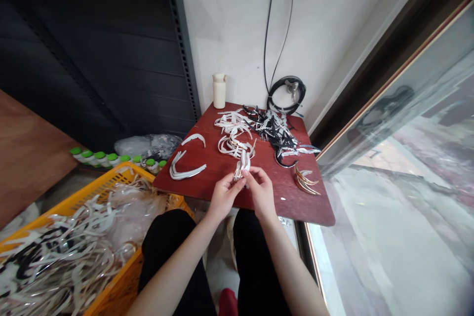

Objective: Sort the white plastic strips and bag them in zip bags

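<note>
My left hand (pixel 223 196) and my right hand (pixel 262 192) meet over the front of the dark red table (pixel 274 185). Their fingers pinch a small bundle of white curved strips (pixel 243 160) with shiny edges. The bundle's lower end is partly covered by my fingertips. Just beyond it lies a loose pile of white curved strips (pixel 233 121), and to its right a tangle of black and silver strips (pixel 274 128). A nested set of white strips (pixel 185 174) and a single white strip (pixel 194 137) rest on the left. Several gold-coloured strips (pixel 305 182) lie on the right.
A cream bottle (pixel 219 93) stands at the table's back left corner. Coiled black cable (pixel 272 98) leans on the wall behind. At the lower left, a yellow crate (pixel 81 197) holds many strips, near green-capped bottles (pixel 99 157). A glass door (pixel 400 158) is on the right.
</note>
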Demonstrator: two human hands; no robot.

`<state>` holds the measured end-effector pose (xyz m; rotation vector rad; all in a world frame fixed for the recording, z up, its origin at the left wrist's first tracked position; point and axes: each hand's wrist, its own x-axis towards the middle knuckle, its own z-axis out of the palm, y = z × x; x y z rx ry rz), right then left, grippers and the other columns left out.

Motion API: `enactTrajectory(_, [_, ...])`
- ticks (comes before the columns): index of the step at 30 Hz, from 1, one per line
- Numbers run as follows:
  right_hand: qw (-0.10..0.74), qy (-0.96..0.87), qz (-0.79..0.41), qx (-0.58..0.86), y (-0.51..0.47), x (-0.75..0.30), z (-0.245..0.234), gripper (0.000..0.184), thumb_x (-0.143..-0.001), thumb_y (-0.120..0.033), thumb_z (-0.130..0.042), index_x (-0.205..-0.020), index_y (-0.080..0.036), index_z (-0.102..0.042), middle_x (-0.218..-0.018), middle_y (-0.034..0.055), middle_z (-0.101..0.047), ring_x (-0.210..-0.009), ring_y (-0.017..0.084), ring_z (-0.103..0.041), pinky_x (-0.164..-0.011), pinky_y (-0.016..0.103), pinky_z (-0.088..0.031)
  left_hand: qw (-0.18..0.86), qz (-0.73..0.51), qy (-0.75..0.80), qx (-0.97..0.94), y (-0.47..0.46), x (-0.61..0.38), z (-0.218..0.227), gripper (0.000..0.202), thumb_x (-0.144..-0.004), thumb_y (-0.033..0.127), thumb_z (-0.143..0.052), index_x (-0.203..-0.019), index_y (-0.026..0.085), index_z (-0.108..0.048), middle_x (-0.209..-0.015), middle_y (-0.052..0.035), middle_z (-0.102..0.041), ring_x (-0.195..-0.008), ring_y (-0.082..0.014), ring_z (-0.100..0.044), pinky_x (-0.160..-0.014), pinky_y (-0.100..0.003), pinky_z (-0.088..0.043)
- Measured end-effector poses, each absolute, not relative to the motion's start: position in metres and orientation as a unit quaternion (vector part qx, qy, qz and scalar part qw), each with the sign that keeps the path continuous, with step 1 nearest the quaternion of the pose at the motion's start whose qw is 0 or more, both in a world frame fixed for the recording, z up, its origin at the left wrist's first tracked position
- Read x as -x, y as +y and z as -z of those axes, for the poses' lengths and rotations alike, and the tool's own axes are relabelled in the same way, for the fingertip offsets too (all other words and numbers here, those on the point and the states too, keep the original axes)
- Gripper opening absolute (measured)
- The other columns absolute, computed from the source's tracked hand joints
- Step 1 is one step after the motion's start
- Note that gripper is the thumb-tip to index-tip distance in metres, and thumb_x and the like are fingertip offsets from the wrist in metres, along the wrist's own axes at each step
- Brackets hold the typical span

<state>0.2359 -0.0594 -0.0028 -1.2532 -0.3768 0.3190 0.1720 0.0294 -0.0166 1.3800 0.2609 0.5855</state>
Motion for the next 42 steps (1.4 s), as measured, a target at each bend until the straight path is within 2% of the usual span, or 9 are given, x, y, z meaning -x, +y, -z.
enactTrajectory(6, [0.778, -0.195, -0.235, 0.549, -0.069, -0.242, 0.003, 0.019, -0.077, -0.037, -0.074, -0.078, -0.018, -0.072, -0.074, 0.0005, -0.069, -0.068, 0.014, -0.059, -0.07, 0.027, -0.046, 0.682, -0.236, 0.111, -0.684, 0.033, -0.168, 0.016, 0.02, -0.075, 0.034, -0.074, -0.078, 0.016, -0.065, -0.067, 0.0028, -0.059, -0.063, -0.012, -0.05, -0.062, -0.022, -0.04])
enactTrajectory(14, [0.76, -0.189, -0.24, 0.574, -0.077, -0.249, -0.003, 0.02, -0.071, -0.035, -0.079, -0.074, -0.017, -0.07, -0.065, -0.0015, -0.064, -0.057, 0.01, -0.052, -0.059, 0.023, -0.04, 0.606, -0.251, 0.108, -0.747, 0.029, -0.163, 0.014, 0.02, -0.079, 0.035, -0.069, -0.072, 0.018, -0.062, -0.06, 0.0038, -0.054, -0.056, -0.011, -0.044, -0.055, -0.022, -0.034])
enactTrajectory(22, [0.792, -0.116, -0.352, 0.486, -0.063, -0.248, -0.007, 0.034, -0.065, -0.04, -0.082, -0.061, -0.016, -0.058, -0.052, -0.0041, -0.055, -0.043, 0.008, -0.044, -0.044, 0.021, -0.036, 0.732, -0.187, 0.089, -0.649, 0.042, -0.164, 0.008, 0.036, -0.086, 0.049, -0.06, -0.081, 0.015, -0.07, -0.07, -0.0032, -0.065, -0.066, -0.016, -0.057, -0.064, -0.026, -0.045])
enactTrajectory(27, [0.778, -0.119, -0.383, 0.484, -0.05, -0.247, -0.012, 0.044, -0.064, -0.044, -0.082, -0.056, -0.019, -0.047, -0.039, -0.0118, -0.032, -0.033, 0.003, -0.021, -0.034, 0.018, -0.017, 0.795, -0.104, 0.085, -0.591, 0.046, -0.169, 0.012, 0.048, -0.084, 0.059, -0.057, -0.086, 0.013, -0.073, -0.079, -0.0091, -0.071, -0.072, -0.0189, -0.064, -0.069, -0.028, -0.05])
enactTrajectory(30, [0.767, -0.123, -0.355, 0.521, -0.046, -0.249, -0.01, 0.038, -0.067, -0.047, -0.079, -0.065, -0.019, -0.053, -0.047, -0.0083, -0.045, -0.038, 0.006, -0.035, -0.036, 0.018, -0.027, 0.827, -0.133, 0.117, -0.533, 0.045, -0.172, 0.008, 0.044, -0.081, 0.055, -0.064, -0.092, 0.013, -0.073, -0.081, -0.0089, -0.072, -0.074, -0.0202, -0.067, -0.069, -0.029, -0.052])
enactTrajectory(33, [0.76, -0.165, -0.219, 0.589, -0.052, -0.246, -0.006, 0.032, -0.078, -0.05, -0.067, -0.081, -0.019, -0.062, -0.073, 0.0, -0.064, -0.062, 0.012, -0.056, -0.057, 0.023, -0.046, 0.86, -0.168, 0.164, -0.452, 0.047, -0.174, 0.002, 0.04, -0.081, 0.049, -0.067, -0.093, 0.011, -0.072, -0.085, -0.0111, -0.073, -0.078, -0.022, -0.069, -0.07, -0.031, -0.055])
enactTrajectory(35, [0.73, -0.205, -0.089, 0.646, -0.06, -0.239, -0.003, 0.027, -0.084, -0.046, -0.063, -0.087, -0.019, -0.064, -0.084, 0.0025, -0.066, -0.076, 0.015, -0.059, -0.071, 0.027, -0.048, 0.872, -0.191, 0.193, -0.409, 0.051, -0.175, 0.0, 0.035, -0.084, 0.044, -0.065, -0.095, 0.011, -0.071, -0.09, -0.0122, -0.074, -0.081, -0.0217, -0.07, -0.073, -0.033, -0.057])
enactTrajectory(37, [0.679, -0.244, 0.0, 0.692, -0.069, -0.229, 0.001, 0.022, -0.087, -0.041, -0.062, -0.085, -0.02, -0.063, -0.084, 0.003, -0.064, -0.078, 0.017, -0.058, -0.073, 0.029, -0.047, 0.876, -0.215, 0.215, -0.374, 0.055, -0.175, 0.0, 0.031, -0.087, 0.04, -0.062, -0.097, 0.011, -0.071, -0.095, -0.0124, -0.074, -0.086, -0.0214, -0.071, -0.078, -0.034, -0.057])
enactTrajectory(42, [0.562, -0.381, 0.042, 0.733, -0.074, -0.213, 0.011, 0.021, -0.081, -0.034, -0.073, -0.097, -0.024, -0.066, -0.093, 0.0056, -0.062, -0.087, 0.021, -0.059, -0.077, 0.033, -0.048, 0.882, -0.249, 0.21, -0.342, 0.058, -0.174, 0.004, 0.031, -0.089, 0.04, -0.061, -0.1, 0.012, -0.069, -0.104, -0.0131, -0.073, -0.099, -0.023, -0.069, -0.087, -0.036, -0.055])
